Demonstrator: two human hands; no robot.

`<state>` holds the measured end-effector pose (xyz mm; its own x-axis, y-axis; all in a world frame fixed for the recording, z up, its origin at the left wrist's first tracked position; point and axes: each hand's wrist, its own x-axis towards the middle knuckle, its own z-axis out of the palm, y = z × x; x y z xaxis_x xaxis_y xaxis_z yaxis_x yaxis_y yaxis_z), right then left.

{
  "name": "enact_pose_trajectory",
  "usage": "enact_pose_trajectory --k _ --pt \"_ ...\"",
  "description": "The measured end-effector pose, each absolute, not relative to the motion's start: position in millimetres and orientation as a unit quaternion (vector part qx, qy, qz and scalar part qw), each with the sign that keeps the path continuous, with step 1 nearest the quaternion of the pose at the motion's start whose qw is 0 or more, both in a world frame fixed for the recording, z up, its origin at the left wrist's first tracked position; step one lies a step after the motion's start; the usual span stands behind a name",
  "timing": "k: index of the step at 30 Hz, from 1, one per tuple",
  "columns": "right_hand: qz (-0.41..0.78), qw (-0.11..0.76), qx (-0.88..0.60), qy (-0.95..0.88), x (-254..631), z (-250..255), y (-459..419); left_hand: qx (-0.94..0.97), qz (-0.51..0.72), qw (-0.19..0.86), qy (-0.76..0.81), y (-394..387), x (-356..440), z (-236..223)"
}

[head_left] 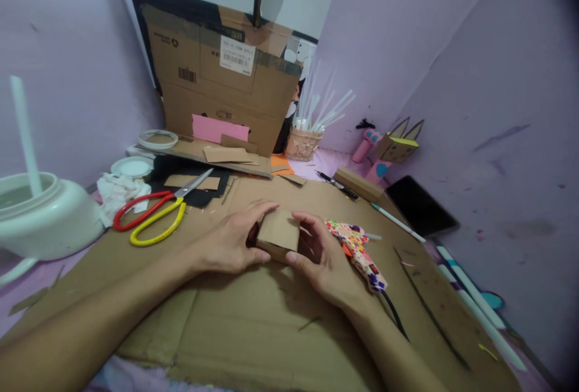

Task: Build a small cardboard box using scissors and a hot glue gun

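Observation:
A small cardboard box [279,230] sits between my two hands over the cardboard sheet [226,331]. My left hand [235,238] grips its left side, with the thumb at the near left corner. On the other side my right hand [319,253] holds the right edge, thumb at the near right corner and fingertips at the far one. The box's underside is hidden. Just right of my right hand lies a flower-patterned glue gun [357,253] with a black cord.
Scissors [178,196] with red and yellow handles lie at the left, near a white pot [58,217]. A large cardboard panel [190,96] stands at the back. Pens [337,184], a cardboard strip [357,184] and a dark phone [423,206] lie at the right.

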<state>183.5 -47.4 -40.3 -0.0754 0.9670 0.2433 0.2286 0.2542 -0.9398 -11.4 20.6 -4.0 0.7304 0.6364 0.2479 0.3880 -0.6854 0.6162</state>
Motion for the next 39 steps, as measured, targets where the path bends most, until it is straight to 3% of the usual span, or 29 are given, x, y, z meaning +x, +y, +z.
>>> enact_pose_trajectory --k 4,12,21,31,39 --pt "0.396 0.487 -0.451 -0.634 182 -38 -50 0.865 0.237 0.312 0.314 14 -13 -6" --pt "0.261 0.431 -0.481 -0.718 186 -33 -55 0.87 0.257 0.295 0.301 9 -18 -16" --pt "0.239 0.374 -0.459 -0.77 194 -29 -59 0.87 0.244 0.296 0.31 6 -17 -15" --pt "0.203 0.416 -0.476 -0.748 187 -31 -59 0.867 0.255 0.299 0.308 6 -17 -15" --pt "0.261 0.423 -0.493 -0.715 185 -32 -61 0.86 0.272 0.306 0.304 5 -15 -17"
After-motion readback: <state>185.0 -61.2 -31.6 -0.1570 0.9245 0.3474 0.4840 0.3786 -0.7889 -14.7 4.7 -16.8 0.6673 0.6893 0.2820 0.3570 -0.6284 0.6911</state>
